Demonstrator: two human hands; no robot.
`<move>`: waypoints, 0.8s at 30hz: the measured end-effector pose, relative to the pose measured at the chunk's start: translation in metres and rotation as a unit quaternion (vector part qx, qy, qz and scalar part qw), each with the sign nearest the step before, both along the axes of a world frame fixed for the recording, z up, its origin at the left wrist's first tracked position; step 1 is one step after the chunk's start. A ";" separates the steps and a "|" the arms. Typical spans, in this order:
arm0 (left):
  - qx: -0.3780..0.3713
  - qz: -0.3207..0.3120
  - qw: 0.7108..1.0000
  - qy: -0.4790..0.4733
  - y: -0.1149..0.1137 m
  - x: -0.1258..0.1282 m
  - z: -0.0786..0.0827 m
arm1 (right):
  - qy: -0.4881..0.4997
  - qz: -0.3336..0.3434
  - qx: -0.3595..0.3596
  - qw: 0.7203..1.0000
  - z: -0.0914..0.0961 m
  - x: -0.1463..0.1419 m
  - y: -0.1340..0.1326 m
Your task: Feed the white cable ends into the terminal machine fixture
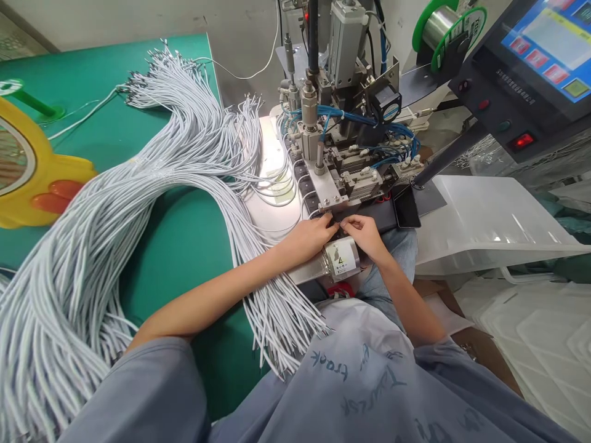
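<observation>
Grey shirt [323, 381] seen bottom centre | white cables [148, 175] draped across left half; machine [325, 178] placed upper centre | left hand [318, 232], right hand [362, 234] held mid-frame, fingers bent; opening and hold cannot be told

Near us, on the grey shirt [351, 381], we make out dark lettering that seems to say "track", with other words too creased to read surely. The white label [342, 257] on the silver cylinder [356, 253], the far-right spool [438, 27] and the screen [561, 46] bear markings we cannot read
</observation>
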State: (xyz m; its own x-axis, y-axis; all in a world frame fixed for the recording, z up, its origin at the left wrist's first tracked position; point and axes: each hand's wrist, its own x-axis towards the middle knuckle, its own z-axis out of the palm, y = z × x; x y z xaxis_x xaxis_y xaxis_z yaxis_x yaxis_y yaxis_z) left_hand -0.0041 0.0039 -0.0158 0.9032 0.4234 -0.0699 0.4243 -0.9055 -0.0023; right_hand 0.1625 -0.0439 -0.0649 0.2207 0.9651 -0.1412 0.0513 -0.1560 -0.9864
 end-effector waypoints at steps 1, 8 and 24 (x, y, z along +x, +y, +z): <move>0.001 -0.002 1.000 -0.002 0.000 0.000 0.000 | -0.001 0.000 0.002 1.000 0.000 0.000 0.000; -0.002 -0.001 1.000 -0.001 0.000 -0.001 0.001 | -0.009 -0.010 -0.007 1.000 -0.003 -0.001 0.002; 0.002 0.075 0.994 0.076 -0.014 -0.001 0.022 | -0.048 -0.005 0.022 0.999 -0.005 0.000 0.002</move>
State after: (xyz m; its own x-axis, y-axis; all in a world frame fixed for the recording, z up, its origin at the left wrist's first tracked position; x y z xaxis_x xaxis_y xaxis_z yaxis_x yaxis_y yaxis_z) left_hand -0.0051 -0.0106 0.0064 0.8096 0.5523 -0.1988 0.5483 -0.8324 -0.0800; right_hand 0.1627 -0.0423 -0.0698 0.2402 0.9678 -0.0756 0.1452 -0.1129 -0.9830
